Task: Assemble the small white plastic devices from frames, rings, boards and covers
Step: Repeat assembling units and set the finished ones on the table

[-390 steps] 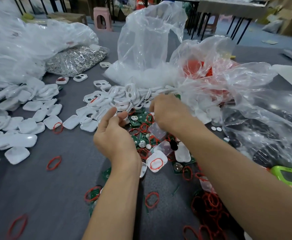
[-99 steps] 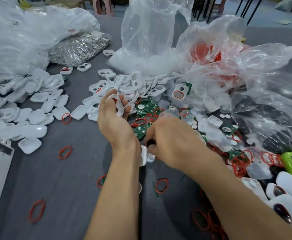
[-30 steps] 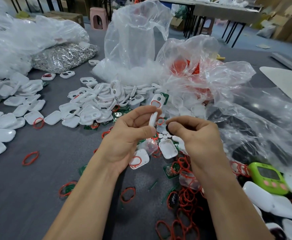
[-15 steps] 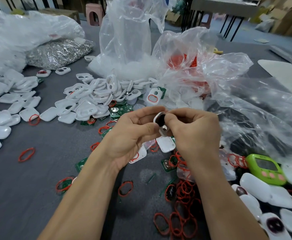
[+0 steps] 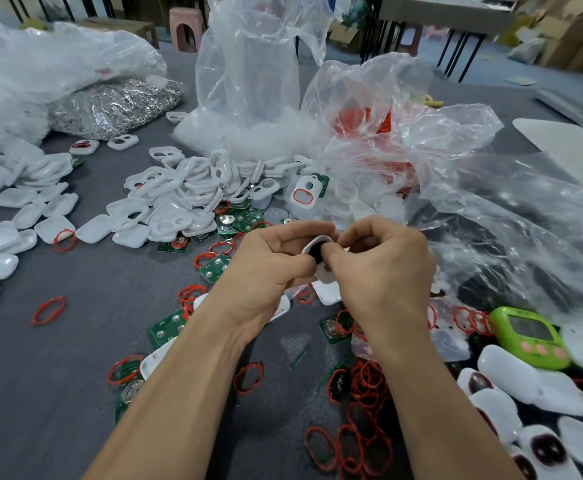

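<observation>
Held part: one small white rounded plastic device (image 5: 324,273) with a dark centre, being held above the grey table top (image 5: 75,358), between the two hands.
Left hand: the left hand (image 5: 265,268) is curling closed round the device's left edge, thumb and fingers pinching it.
Right hand: the right hand (image 5: 383,271) is closing on the device's right edge, thumb pressing its face; what lies under the thumb is hidden.
Risk, slip: the pinch is bearing on narrow edges, so uneven pressure is likely sending the device down into the litter beneath it.
Risk, misfit: pressing while a layer is sitting crooked is probably trapping a ring or straining a clip.
Count, hands: two, both occupied.
Count, rings: loose red rubber rings (image 5: 366,386), lying below and right of the device; too many to count.
Count, boards: green circuit boards (image 5: 215,268), just left of the device; about ten showing.
Count, shells: white plastic frames and covers (image 5: 179,199), heaping beyond and left of the device; uncountable.
Count, bags: clear plastic bags (image 5: 248,64) beyond the device; at least five.
Count, gadget: one lime-green handheld unit (image 5: 532,336), right of the device.
</observation>
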